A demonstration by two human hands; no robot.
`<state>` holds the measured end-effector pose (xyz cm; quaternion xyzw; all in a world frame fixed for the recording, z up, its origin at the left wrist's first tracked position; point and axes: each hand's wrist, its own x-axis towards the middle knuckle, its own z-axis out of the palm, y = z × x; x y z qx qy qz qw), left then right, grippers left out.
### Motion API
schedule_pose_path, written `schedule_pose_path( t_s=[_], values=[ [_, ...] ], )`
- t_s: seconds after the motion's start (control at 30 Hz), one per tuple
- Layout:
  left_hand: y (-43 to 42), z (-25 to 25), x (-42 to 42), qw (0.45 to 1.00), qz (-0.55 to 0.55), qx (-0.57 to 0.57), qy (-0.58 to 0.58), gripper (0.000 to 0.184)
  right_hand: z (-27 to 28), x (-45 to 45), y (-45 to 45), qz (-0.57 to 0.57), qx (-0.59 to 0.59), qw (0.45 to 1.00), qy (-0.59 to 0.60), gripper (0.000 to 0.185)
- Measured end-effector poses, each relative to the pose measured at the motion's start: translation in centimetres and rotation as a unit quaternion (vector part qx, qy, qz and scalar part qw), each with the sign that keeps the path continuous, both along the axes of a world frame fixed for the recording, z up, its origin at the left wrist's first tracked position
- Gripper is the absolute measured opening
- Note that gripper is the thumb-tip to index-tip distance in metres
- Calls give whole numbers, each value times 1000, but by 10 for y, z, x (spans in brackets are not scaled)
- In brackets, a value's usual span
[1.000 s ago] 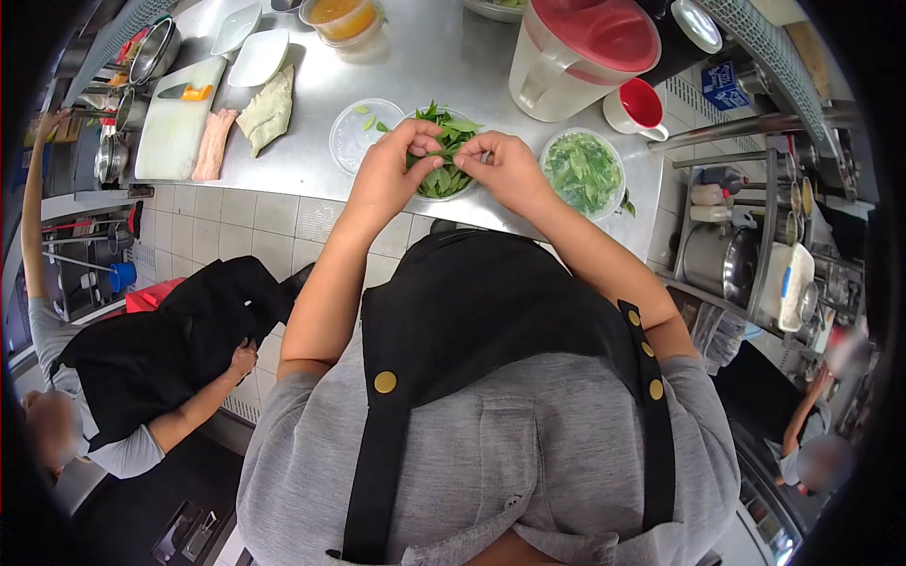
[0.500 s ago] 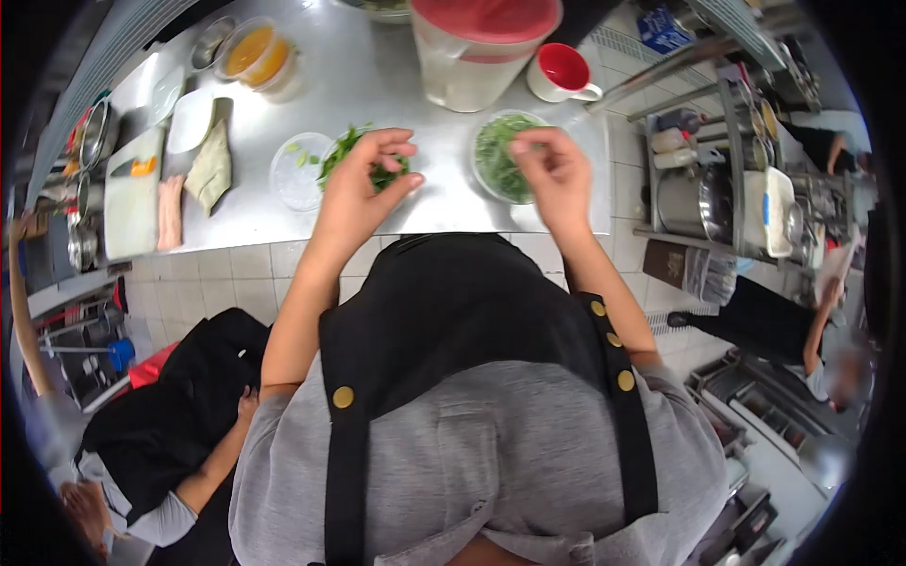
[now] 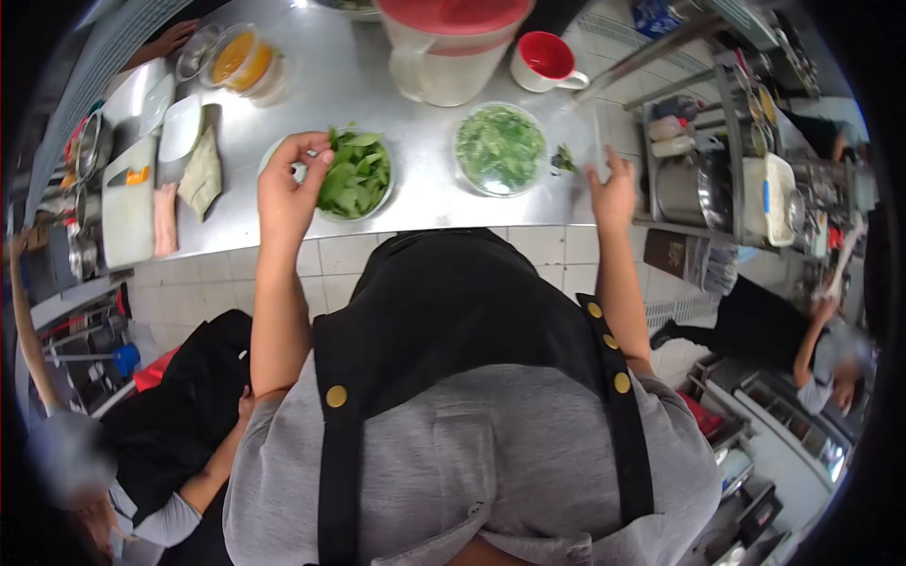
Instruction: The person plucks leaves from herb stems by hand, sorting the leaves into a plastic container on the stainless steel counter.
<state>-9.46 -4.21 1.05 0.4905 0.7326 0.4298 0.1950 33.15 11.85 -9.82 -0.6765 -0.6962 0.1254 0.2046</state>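
My left hand (image 3: 294, 179) is closed in a pinch at the left rim of a bowl of whole green leaves (image 3: 357, 174). Its fingertips meet beside the leaves; what they hold, if anything, I cannot make out. Partly behind this hand is a clear plastic dish or lid (image 3: 271, 153). My right hand (image 3: 615, 191) is at the table's right edge with thumb and forefinger apart, no object visible in it. A small dark green leaf scrap (image 3: 563, 158) lies to its left. Between the hands sits a clear bowl of cut greens in liquid (image 3: 500, 151).
A pitcher with a red lid (image 3: 448, 57) and a red-lined mug (image 3: 545, 62) stand behind the bowls. At left are a cutting board (image 3: 129, 208), a folded cloth (image 3: 201, 174) and a container of orange food (image 3: 241, 62). A shelf rack (image 3: 694, 193) adjoins at right. Co-workers stand on both sides.
My right hand has moved right, off the bowl of cut greens, and its fingers have parted. A dark leaf scrap now shows beside that bowl. My left hand has shifted left, uncovering the whole leaves.
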Motion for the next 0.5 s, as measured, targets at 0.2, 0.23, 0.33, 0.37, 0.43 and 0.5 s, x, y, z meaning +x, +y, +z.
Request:
schedule_pose_path(
  t_s=[0.2, 0.23, 0.33, 0.37, 0.43, 0.5],
  values=[
    [-10, 2, 11, 960, -110, -81, 243, 28, 67, -104, -16, 176, 124, 968, 130, 29],
    [-9, 1, 20, 940, -139, -127, 284, 29, 70, -122, -22, 292, 179, 924, 172, 24],
    [-4, -30, 34, 926, -142, -80, 341, 29, 77, -176, -50, 433, 107, 881, 156, 18],
    [-4, -39, 31, 926, -139, -83, 341, 29, 78, -190, -58, 469, 73, 870, 138, 18],
    [-1, -48, 26, 925, -111, -102, 350, 28, 69, -210, -65, 499, 31, 861, 99, 18],
    [-4, -52, 15, 930, -101, -100, 338, 26, 60, -217, -64, 524, -10, 850, 56, 17]
  ],
)
